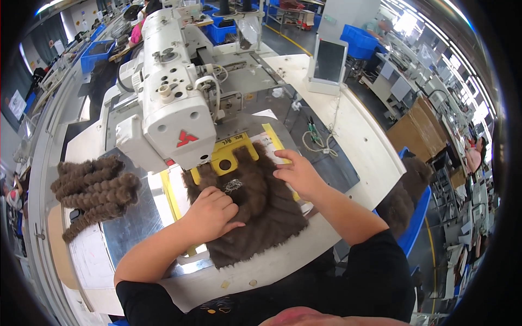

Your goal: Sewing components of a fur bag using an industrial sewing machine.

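Note:
A brown fur piece point(255, 240) lies under the head of a large white sewing machine point(174, 98), partly beneath a yellow clamp plate point(231, 150). My left hand point(209, 217) rests on the fur's left part, its fingers curled down into the pile and the thumb sticking out sideways. A small tangle of pale thread point(234, 186) sits on the fur just beyond those fingers. On the right, my right hand point(298, 175) hovers at the fur's edge beside a yellow strip point(273, 138), fingers apart and nothing in them.
Several rolled strips of brown fur point(98, 190) lie to the left. Green-handled snips point(314, 132) with a cord lie on the metal plate at right. Behind them stands a control screen point(328, 61). A blue bin point(416, 217) with fur is beside the table's right edge.

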{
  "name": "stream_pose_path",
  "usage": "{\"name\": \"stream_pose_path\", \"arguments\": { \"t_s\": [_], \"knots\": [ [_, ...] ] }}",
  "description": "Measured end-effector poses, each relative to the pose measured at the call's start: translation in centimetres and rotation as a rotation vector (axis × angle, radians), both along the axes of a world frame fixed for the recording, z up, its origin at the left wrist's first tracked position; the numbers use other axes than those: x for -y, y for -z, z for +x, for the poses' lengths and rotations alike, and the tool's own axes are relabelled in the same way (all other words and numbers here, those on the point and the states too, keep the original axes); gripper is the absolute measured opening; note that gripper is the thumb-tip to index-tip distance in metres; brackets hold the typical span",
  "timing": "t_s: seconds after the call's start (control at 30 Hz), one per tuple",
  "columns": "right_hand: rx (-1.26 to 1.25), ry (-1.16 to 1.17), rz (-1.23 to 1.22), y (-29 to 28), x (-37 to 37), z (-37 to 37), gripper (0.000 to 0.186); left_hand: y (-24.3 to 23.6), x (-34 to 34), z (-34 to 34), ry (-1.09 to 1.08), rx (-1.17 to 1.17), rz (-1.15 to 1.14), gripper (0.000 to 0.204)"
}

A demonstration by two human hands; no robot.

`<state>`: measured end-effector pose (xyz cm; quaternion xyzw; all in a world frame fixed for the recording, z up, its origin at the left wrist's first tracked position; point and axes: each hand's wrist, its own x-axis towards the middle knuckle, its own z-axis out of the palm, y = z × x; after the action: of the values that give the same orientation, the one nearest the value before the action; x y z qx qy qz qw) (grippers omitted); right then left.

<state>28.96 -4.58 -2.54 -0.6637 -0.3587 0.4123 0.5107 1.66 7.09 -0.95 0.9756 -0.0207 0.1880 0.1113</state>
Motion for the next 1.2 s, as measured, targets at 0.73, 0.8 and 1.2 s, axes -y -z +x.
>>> {"name": "stream_pose_path", "arguments": {
  "t_s": [0.73, 0.8, 1.2],
  "knots": [
    [0.627, 0.124, 0.274, -6.9, 9.5, -0.9, 0.028, -0.1, 4.2, -0.8, 0.297, 0.226, 0.033, 0.059],
    [0.608, 0.158, 0.301, -9.0, 12.2, 1.3, 0.027, 0.6, 4.1, -1.0, 0.193, 0.237, 0.078, 0.071],
    [0.266, 0.930, 0.473, -13.1, 36.5, 20.6, 0.033, 1.4, 4.3, -0.3, 0.026, 0.021, 0.044, 0.060]
  ]
}}
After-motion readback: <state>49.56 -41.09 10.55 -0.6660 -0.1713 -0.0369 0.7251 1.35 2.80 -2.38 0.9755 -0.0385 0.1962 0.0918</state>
